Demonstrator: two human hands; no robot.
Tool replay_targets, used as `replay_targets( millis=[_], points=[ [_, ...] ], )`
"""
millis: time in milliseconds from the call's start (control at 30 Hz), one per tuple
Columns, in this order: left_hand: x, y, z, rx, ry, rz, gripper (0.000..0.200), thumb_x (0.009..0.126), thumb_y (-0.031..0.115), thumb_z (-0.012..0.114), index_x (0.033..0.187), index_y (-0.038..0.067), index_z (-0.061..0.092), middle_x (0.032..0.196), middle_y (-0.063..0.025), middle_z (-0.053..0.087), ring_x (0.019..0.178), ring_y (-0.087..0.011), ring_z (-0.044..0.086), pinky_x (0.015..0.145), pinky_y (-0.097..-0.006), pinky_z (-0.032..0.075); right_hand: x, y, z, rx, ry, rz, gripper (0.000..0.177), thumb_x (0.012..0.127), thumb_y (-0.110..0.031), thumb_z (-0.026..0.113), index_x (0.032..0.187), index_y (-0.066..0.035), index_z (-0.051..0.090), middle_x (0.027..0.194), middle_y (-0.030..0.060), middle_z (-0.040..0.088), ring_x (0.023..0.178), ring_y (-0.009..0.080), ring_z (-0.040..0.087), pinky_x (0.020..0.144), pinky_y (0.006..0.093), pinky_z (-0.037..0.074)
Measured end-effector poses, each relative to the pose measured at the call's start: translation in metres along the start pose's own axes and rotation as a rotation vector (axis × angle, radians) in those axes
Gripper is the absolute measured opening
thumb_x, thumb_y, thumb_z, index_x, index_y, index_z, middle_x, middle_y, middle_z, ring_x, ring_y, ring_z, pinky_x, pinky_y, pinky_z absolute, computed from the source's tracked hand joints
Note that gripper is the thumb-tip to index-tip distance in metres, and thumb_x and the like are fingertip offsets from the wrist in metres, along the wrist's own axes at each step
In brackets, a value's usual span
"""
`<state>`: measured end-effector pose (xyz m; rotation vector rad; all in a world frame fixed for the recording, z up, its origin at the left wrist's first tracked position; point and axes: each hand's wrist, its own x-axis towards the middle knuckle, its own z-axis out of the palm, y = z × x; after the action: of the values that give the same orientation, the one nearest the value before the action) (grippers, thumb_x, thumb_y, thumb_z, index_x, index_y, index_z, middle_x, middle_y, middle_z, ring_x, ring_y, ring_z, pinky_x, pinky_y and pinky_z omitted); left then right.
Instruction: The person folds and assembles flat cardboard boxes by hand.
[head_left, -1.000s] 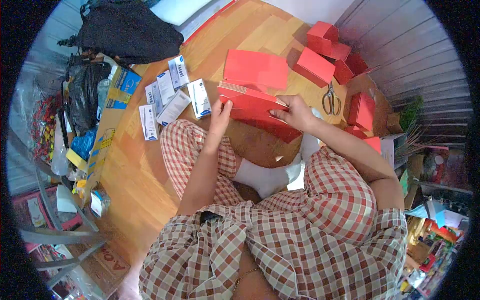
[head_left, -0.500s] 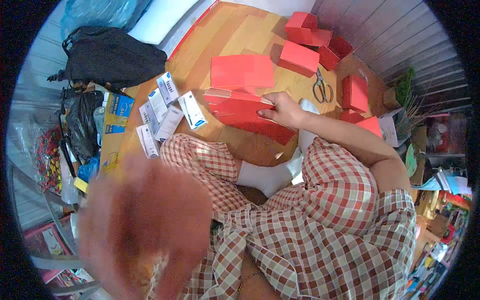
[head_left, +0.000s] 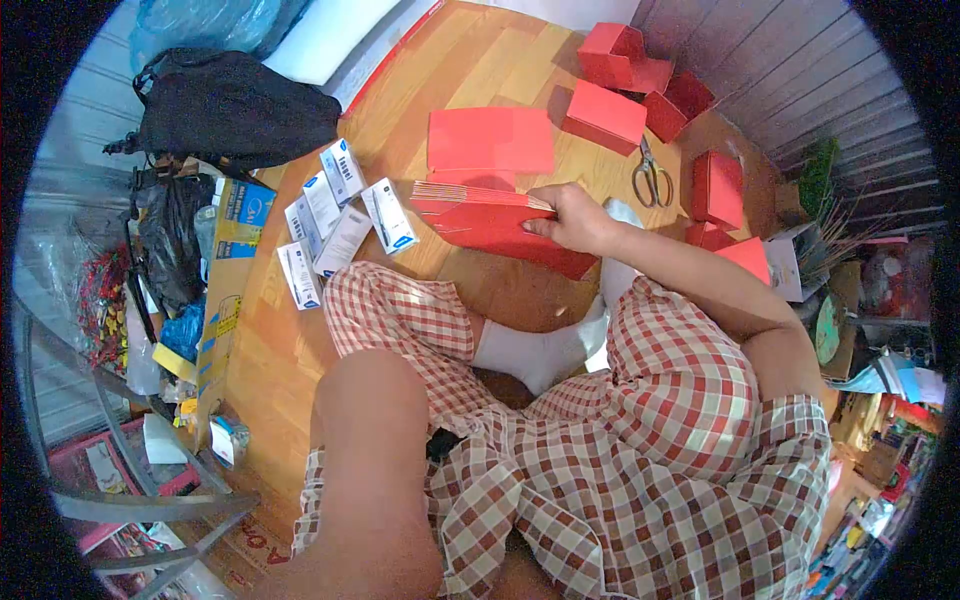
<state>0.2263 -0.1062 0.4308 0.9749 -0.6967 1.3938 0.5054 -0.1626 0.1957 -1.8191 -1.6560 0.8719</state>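
Observation:
My right hand (head_left: 575, 220) grips the right end of a stack of flat red cardboard sheets (head_left: 480, 218), thumb on top and fingers wrapped round the edge. The stack is held tilted above the floor, its layered pale edges facing up and left. Just beyond it, a flat red cardboard sheet (head_left: 490, 140) lies on the wood floor. My left arm (head_left: 370, 440) is bent up close to the camera; its hand is beyond the bottom edge of the view.
Several white-and-blue small boxes (head_left: 345, 240) lie left of the stack. Scissors (head_left: 652, 180) rest to the right, near folded red boxes (head_left: 605, 117). A black bag (head_left: 235, 108) sits at upper left, above an opened brown carton (head_left: 225, 290). Grey metal bars (head_left: 150, 505) stand at lower left.
My left hand, a blur near the camera before, has gone down out of view, leaving the bent arm visible. The right hand still holds the red stack, which has barely moved.

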Motion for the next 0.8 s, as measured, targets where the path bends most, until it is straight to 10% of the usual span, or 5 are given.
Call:
replay_targets(
  millis=[467,600,800],
  points=[
    [-0.005,-0.004,-0.022,0.149,0.112,0.213,0.063,0.070,0.062,0.059,0.109,0.012,0.060,0.113,-0.0070,0.058,0.110,-0.0256,0.047,0.100,-0.0479,0.027,-0.002,0.000,-0.002,0.096,0.074,0.007,0.027,0.079,-0.008,0.068,0.104,0.000,0.061,0.085,0.0151,0.066,0.076,0.0127,0.059,0.073,0.0306,0.049],
    [-0.005,-0.006,-0.024,0.192,0.147,0.271,0.065,0.068,0.061,0.062,0.109,0.011,0.059,0.114,-0.0080,0.057,0.110,-0.0264,0.046,0.100,-0.0486,0.027,0.003,0.021,0.002,0.147,0.090,0.064,0.033,0.077,-0.007,0.069,0.108,-0.001,0.061,0.085,0.0153,0.067,0.076,0.0218,0.064,0.073,0.0344,0.050],
    [-0.007,-0.006,-0.035,0.279,0.201,0.365,0.069,0.065,0.061,0.065,0.111,0.010,0.057,0.116,-0.0095,0.055,0.112,-0.0276,0.045,0.100,-0.0497,0.026,0.008,0.031,-0.025,0.684,0.129,0.382,0.022,0.081,-0.014,0.069,0.100,-0.005,0.064,0.086,0.0027,0.065,0.070,0.0117,0.061,0.054,0.0257,0.055]
  ],
)
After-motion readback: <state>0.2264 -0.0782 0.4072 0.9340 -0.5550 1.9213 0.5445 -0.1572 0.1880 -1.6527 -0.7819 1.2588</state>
